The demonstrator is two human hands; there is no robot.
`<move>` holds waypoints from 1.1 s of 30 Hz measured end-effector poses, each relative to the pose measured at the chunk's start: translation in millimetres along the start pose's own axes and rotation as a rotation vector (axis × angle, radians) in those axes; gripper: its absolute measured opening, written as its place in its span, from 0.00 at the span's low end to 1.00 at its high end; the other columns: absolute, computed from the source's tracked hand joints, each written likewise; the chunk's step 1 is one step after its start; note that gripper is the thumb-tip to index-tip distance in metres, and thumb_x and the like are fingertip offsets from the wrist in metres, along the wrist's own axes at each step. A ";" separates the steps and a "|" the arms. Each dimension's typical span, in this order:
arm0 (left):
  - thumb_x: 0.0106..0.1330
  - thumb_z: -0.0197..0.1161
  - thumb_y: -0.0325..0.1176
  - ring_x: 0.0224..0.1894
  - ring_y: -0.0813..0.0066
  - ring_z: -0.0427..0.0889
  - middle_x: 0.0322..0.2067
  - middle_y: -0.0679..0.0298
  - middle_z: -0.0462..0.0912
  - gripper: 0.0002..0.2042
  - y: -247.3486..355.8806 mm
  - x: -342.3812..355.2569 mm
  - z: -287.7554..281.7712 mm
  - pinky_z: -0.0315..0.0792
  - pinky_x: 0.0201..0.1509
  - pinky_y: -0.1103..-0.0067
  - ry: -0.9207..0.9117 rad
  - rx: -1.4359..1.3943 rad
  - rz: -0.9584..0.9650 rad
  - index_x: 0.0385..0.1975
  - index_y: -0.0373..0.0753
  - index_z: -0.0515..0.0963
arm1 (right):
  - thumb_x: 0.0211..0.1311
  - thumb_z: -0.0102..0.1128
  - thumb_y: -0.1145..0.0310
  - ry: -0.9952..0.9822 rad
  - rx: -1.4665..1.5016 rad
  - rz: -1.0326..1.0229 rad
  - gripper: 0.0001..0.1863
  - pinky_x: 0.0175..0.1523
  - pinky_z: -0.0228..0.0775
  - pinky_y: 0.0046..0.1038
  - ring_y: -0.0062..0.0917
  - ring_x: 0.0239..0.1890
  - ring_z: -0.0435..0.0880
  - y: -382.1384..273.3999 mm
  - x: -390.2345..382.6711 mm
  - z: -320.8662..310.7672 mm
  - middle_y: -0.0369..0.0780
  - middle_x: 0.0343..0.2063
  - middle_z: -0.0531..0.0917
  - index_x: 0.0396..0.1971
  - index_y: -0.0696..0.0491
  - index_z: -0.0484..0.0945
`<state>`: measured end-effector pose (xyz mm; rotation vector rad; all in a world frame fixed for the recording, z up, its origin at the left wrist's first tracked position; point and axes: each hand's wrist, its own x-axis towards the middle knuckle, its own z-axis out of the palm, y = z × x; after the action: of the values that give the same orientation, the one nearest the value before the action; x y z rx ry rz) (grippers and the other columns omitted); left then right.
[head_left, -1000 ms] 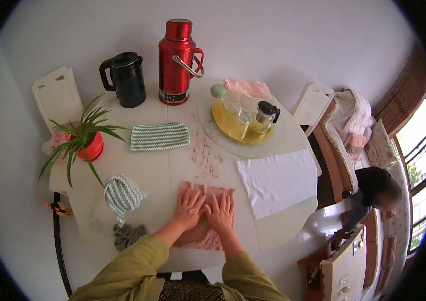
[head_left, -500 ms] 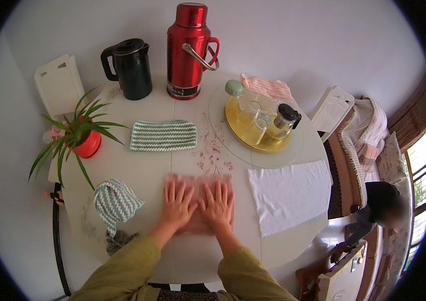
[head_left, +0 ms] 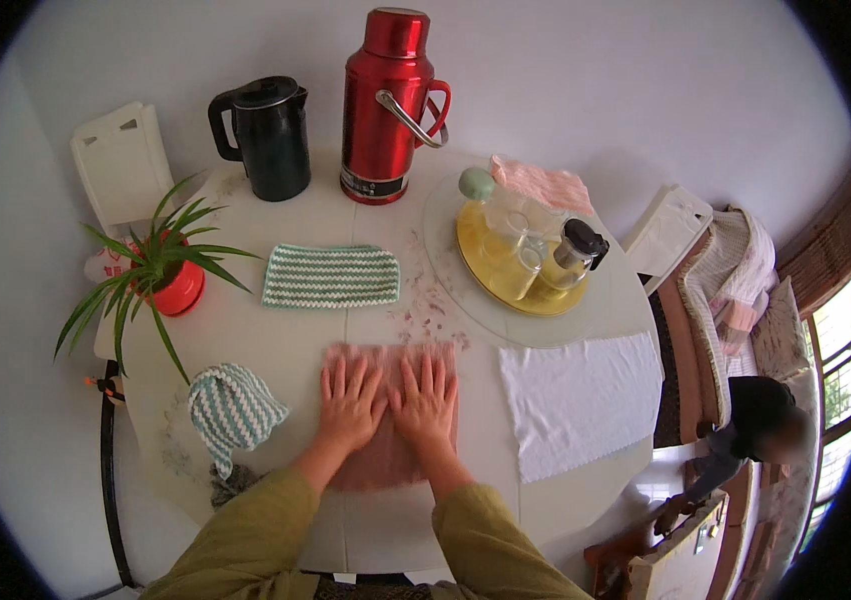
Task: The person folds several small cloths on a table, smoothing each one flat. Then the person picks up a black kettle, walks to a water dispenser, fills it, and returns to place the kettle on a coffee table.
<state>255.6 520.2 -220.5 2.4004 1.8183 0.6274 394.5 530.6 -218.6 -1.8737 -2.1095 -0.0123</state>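
A dusty pink cloth [head_left: 392, 462] lies flat on the pale table [head_left: 490, 530] close in front of me. My left hand [head_left: 350, 408] rests palm down on its left half, fingers stretched out toward the cloth's far edge. Beside it, my right hand [head_left: 425, 402] presses flat on the right half with spread fingers. The two thumbs almost meet in the middle. To the left sits a crumpled teal-and-white striped cloth [head_left: 232, 408], and a white cloth [head_left: 582, 402] is spread out on the right. Beyond my hands lies a flat green-and-white striped cloth [head_left: 331, 276].
Along the back stand a black kettle [head_left: 277, 150] and a red thermos flask [head_left: 385, 120]. A potted plant [head_left: 177, 288] is at the left. Glassware stands on a gold tray [head_left: 473, 262], near a pink cloth [head_left: 542, 184]. Another person [head_left: 745, 430] bends at the far right.
Both hands stay flat on the dusty pink cloth and have shifted slightly left. The cloth reaches a little nearer to me. The whole view has moved slightly.
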 end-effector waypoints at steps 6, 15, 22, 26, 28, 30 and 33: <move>0.56 0.49 0.44 0.58 0.49 0.52 0.55 0.57 0.59 0.22 8.2 -28.0 -4.0 0.41 0.60 0.53 -0.026 -0.003 0.052 0.50 0.43 0.66 | 0.55 0.43 0.52 -0.090 0.002 0.028 0.26 0.61 0.36 0.45 0.40 0.60 0.52 -2.9 -32.5 -2.3 0.45 0.56 0.58 0.53 0.46 0.63; 0.55 0.50 0.44 0.57 0.48 0.55 0.53 0.56 0.63 0.21 45.0 -146.4 -48.7 0.42 0.58 0.51 -0.267 -0.179 0.256 0.47 0.40 0.69 | 0.50 0.50 0.54 -0.258 -0.045 -0.001 0.23 0.58 0.42 0.51 0.39 0.57 0.56 -21.8 -187.1 -45.2 0.42 0.54 0.61 0.49 0.41 0.67; 0.58 0.47 0.41 0.58 0.51 0.53 0.55 0.58 0.60 0.21 30.5 16.9 17.4 0.42 0.60 0.55 0.015 -0.039 0.106 0.50 0.40 0.65 | 0.57 0.41 0.57 0.056 -0.020 0.067 0.22 0.61 0.40 0.44 0.36 0.58 0.56 23.7 -1.7 -7.2 0.41 0.54 0.63 0.52 0.46 0.65; 0.58 0.45 0.43 0.58 0.50 0.53 0.55 0.54 0.58 0.22 48.8 37.2 34.3 0.40 0.60 0.54 0.014 0.029 0.121 0.51 0.39 0.63 | 0.58 0.38 0.56 0.064 -0.016 0.101 0.23 0.62 0.38 0.40 0.35 0.59 0.55 49.4 1.8 -4.9 0.40 0.56 0.60 0.54 0.47 0.62; 0.58 0.44 0.42 0.58 0.50 0.53 0.55 0.53 0.58 0.23 61.4 13.1 24.6 0.40 0.60 0.54 -0.046 0.017 0.182 0.52 0.39 0.63 | 0.58 0.39 0.56 0.011 -0.030 0.145 0.23 0.62 0.38 0.41 0.35 0.59 0.55 50.2 -35.9 -17.2 0.40 0.56 0.60 0.53 0.47 0.62; 0.57 0.45 0.40 0.59 0.50 0.52 0.55 0.53 0.58 0.23 83.3 -41.0 15.3 0.39 0.60 0.53 -0.180 -0.010 0.315 0.51 0.36 0.63 | 0.57 0.41 0.56 -0.053 -0.032 0.171 0.23 0.61 0.39 0.43 0.35 0.59 0.55 48.8 -94.1 -32.0 0.40 0.56 0.60 0.53 0.47 0.63; 0.54 0.49 0.42 0.59 0.51 0.53 0.54 0.53 0.61 0.23 108.8 -122.9 -12.0 0.39 0.60 0.53 -0.320 -0.117 0.518 0.48 0.34 0.67 | 0.54 0.45 0.57 -0.164 -0.006 0.244 0.25 0.60 0.41 0.43 0.38 0.58 0.55 32.9 -195.4 -73.6 0.42 0.55 0.61 0.51 0.52 0.65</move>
<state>323.3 370.4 -212.1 2.7035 1.0158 0.3328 460.8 330.5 -202.6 -2.1901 -1.9662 0.1963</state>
